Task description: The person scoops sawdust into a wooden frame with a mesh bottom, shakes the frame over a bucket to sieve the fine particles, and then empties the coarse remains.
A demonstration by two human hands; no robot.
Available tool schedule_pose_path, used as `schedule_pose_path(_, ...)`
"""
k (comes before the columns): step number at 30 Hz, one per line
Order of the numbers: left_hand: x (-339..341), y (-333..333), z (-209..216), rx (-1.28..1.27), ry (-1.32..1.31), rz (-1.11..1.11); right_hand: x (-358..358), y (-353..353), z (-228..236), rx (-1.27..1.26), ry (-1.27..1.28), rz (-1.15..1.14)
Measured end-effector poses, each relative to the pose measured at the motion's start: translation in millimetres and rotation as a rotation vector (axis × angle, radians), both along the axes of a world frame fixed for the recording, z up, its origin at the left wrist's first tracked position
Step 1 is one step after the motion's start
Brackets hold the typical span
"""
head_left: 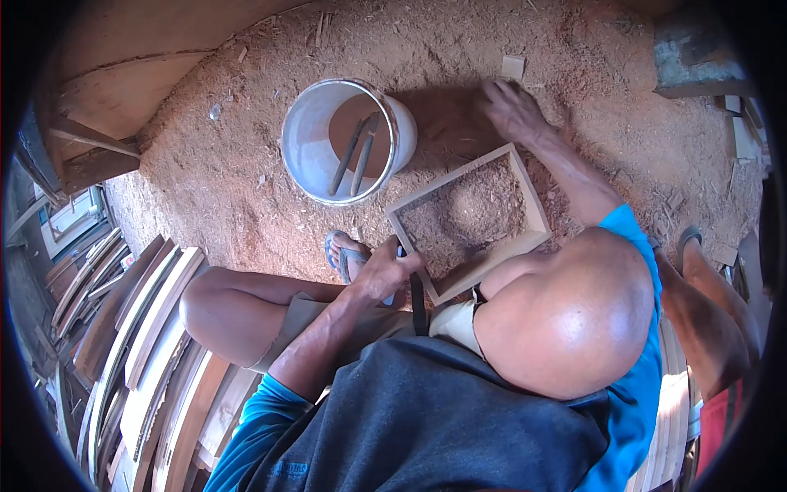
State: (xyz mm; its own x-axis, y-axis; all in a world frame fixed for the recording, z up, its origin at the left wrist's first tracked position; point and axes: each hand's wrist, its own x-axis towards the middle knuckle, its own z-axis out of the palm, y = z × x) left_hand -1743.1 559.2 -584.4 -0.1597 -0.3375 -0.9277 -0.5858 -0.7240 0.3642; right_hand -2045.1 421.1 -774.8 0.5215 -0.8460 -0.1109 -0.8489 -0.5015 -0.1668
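The left fingers mostly hide their dark item, and the view's edge crops another person.

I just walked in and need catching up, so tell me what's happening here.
A seated person has the left hand by the left side of a rectangular wooden frame; what its grip holds, if anything, is unclear. The right hand reaches beyond the frame toward the ground, near a small pale block. A white bucket with two rods in it stands left of that hand.
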Motion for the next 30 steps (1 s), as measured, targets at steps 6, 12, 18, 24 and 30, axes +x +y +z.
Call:
schedule_pose_path(6, -0.1, -1.3, 12.1, 0.004, 0.005, 0.050, -38.9, 1.4, 52.1, 0.161, -0.090, -0.378)
schedule_pose_path(12, -20.5, -11.2, 9.4, -0.012, 0.052, 0.027, -91.6, 45.7, 65.9, 0.517, -1.035, -1.005)
schedule_pose_path(18, -40.8, -28.2, 6.0, -0.067, 0.060, -0.035, -15.9, 94.1, 152.7, 0.905, -0.968, -0.783)
schedule_pose_path(24, -39.2, -24.2, -1.7, -0.088, -0.010, 0.008, -29.4, 92.3, 159.6, 0.416, -1.138, -0.591)
schedule_pose_path(30, -26.8, -23.3, 20.8, -0.034, -0.014, -0.020, -70.7, 48.4, 119.4, 0.248, -0.657, -0.948)
